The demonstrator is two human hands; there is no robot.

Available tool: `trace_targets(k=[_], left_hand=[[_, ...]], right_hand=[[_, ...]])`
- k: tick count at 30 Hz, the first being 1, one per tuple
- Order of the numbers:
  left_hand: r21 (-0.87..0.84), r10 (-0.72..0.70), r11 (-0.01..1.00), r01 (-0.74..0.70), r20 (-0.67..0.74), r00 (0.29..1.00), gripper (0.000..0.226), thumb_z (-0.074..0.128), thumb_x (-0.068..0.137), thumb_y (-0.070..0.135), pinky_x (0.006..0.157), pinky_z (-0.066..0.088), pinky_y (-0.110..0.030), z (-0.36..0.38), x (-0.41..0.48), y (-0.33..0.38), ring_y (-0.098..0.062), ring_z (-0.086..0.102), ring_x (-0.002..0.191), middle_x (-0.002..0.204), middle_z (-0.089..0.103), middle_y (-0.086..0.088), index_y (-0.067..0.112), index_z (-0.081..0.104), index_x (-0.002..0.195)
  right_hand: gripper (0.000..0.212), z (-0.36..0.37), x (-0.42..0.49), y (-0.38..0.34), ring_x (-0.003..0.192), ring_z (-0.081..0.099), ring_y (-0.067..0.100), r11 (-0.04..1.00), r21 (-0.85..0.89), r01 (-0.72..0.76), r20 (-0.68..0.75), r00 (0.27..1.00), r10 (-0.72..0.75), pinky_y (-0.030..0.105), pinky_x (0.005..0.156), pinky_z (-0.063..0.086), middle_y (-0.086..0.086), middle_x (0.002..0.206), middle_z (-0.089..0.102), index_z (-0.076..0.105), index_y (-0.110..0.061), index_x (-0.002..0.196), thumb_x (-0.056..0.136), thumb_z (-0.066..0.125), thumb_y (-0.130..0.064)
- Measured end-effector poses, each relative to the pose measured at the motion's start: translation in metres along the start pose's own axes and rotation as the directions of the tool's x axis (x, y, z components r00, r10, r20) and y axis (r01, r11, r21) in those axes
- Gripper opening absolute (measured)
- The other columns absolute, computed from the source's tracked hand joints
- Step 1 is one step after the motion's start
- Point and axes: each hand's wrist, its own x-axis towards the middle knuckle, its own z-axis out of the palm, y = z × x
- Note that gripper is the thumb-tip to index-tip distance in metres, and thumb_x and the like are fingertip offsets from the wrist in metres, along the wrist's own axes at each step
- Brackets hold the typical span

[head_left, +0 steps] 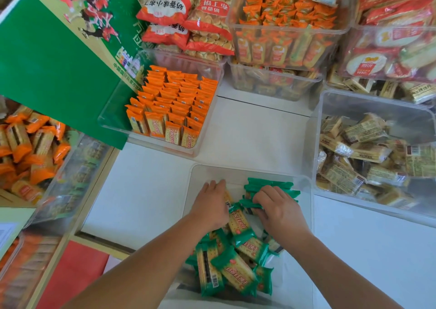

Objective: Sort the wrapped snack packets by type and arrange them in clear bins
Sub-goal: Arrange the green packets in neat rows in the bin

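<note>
looking down from the head view, our left hand (210,204), fingers straight, braces the green packets (232,264) in the near clear bin (236,169); our right hand (279,210) pinches one at the standing row (271,184). we should seat it upright, edges flush.

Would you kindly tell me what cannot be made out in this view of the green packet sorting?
Head view:
What the left hand touches in the clear bin; its own back hides the fingertips.
How many standing green packets the right hand grips; its fingers cover them.
The bin's near wall; loose green packets cover it.
Contents of the lower-left bin; blurred.
</note>
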Motion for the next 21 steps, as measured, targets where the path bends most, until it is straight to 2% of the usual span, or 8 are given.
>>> trace_targets(k=[3, 6, 9, 11, 13, 16, 19, 21], left_hand=[[-0.154, -0.058, 0.986, 0.065, 0.051, 0.997, 0.094, 0.071, 0.091, 0.040, 0.120, 0.032, -0.040, -0.002, 0.007, 0.001, -0.030, 0.032, 0.146, 0.158, 0.034, -0.011, 0.016, 0.015, 0.163], [-0.176, -0.045, 0.982, 0.061, 0.095, 0.994, 0.099, 0.078, 0.082, 0.051, 0.113, 0.040, -0.037, -0.003, 0.010, -0.001, -0.027, 0.041, 0.138, 0.151, 0.034, -0.008, 0.015, 0.027, 0.159], [-0.230, -0.011, 0.973, 0.031, 0.086, 0.996, 0.088, 0.080, 0.080, 0.053, 0.109, 0.042, -0.034, 0.001, 0.007, 0.000, -0.021, 0.048, 0.130, 0.143, 0.037, 0.001, 0.017, 0.042, 0.151], [-0.226, -0.002, 0.974, 0.023, 0.091, 0.996, 0.079, 0.073, 0.082, 0.063, 0.109, 0.043, -0.036, 0.002, 0.003, 0.002, -0.019, 0.050, 0.129, 0.141, 0.044, 0.005, 0.021, 0.051, 0.145], [-0.146, 0.029, 0.989, -0.011, 0.120, 0.992, 0.081, 0.063, 0.077, 0.079, 0.105, 0.046, -0.039, 0.002, -0.005, 0.008, -0.019, 0.051, 0.126, 0.135, 0.051, 0.005, 0.026, 0.058, 0.138], [0.161, 0.106, 0.979, -0.123, 0.115, 0.988, 0.098, 0.047, 0.062, 0.100, 0.104, 0.044, -0.045, 0.007, -0.016, 0.021, -0.024, 0.047, 0.123, 0.127, 0.055, 0.001, 0.028, 0.059, 0.129], [0.280, 0.055, 0.956, -0.088, 0.125, 0.991, 0.127, 0.044, 0.051, 0.104, 0.116, 0.031, -0.052, 0.024, -0.022, 0.040, -0.030, 0.038, 0.135, 0.141, 0.047, -0.004, 0.019, 0.043, 0.145], [0.301, 0.018, 0.952, -0.047, 0.099, 0.995, 0.126, 0.053, 0.054, 0.098, 0.117, 0.029, -0.051, 0.031, -0.020, 0.048, -0.032, 0.037, 0.137, 0.144, 0.044, -0.005, 0.016, 0.039, 0.148]], right_hand=[[0.036, 0.003, -0.003, 0.000, 0.079, 0.059, 0.022, 0.999, -0.029, -0.045, 0.016, 0.999, 0.046, 0.033, 0.064, 0.054, -0.003, 0.095, 0.061, 0.067, -0.019, 0.102, 0.072, 0.087, -0.015], [0.039, 0.006, -0.006, 0.004, 0.085, 0.058, 0.020, 0.992, -0.030, -0.119, 0.046, 0.992, 0.120, 0.035, 0.065, 0.055, -0.006, 0.101, 0.059, 0.064, -0.024, 0.107, 0.076, 0.088, -0.023], [0.038, 0.005, -0.003, 0.002, 0.085, 0.059, 0.020, 0.990, 0.006, -0.138, 0.047, 0.989, 0.138, 0.036, 0.058, 0.055, -0.003, 0.103, 0.056, 0.065, -0.023, 0.107, 0.076, 0.088, -0.023], [0.037, 0.001, -0.004, 0.003, 0.081, 0.060, 0.021, 0.988, 0.031, -0.151, 0.040, 0.988, 0.150, 0.035, 0.054, 0.055, 0.000, 0.103, 0.056, 0.068, -0.020, 0.105, 0.074, 0.089, -0.021], [0.034, -0.003, -0.008, 0.008, 0.077, 0.062, 0.023, 0.988, 0.046, -0.148, 0.023, 0.989, 0.147, 0.035, 0.054, 0.055, 0.002, 0.100, 0.057, 0.071, -0.015, 0.100, 0.071, 0.089, -0.017], [0.032, -0.004, -0.010, 0.017, 0.073, 0.062, 0.024, 0.983, 0.066, -0.170, 0.011, 0.986, 0.169, 0.031, 0.056, 0.052, 0.001, 0.095, 0.058, 0.075, -0.013, 0.094, 0.067, 0.092, -0.010], [0.034, -0.003, -0.005, 0.016, 0.072, 0.061, 0.022, 0.972, 0.085, -0.219, 0.032, 0.976, 0.217, 0.028, 0.054, 0.048, -0.002, 0.094, 0.059, 0.073, -0.015, 0.092, 0.064, 0.092, -0.008], [0.036, -0.004, -0.003, 0.016, 0.074, 0.060, 0.020, 0.960, 0.105, -0.258, 0.047, 0.966, 0.255, 0.027, 0.055, 0.047, -0.004, 0.096, 0.060, 0.069, -0.016, 0.093, 0.065, 0.091, -0.009]])
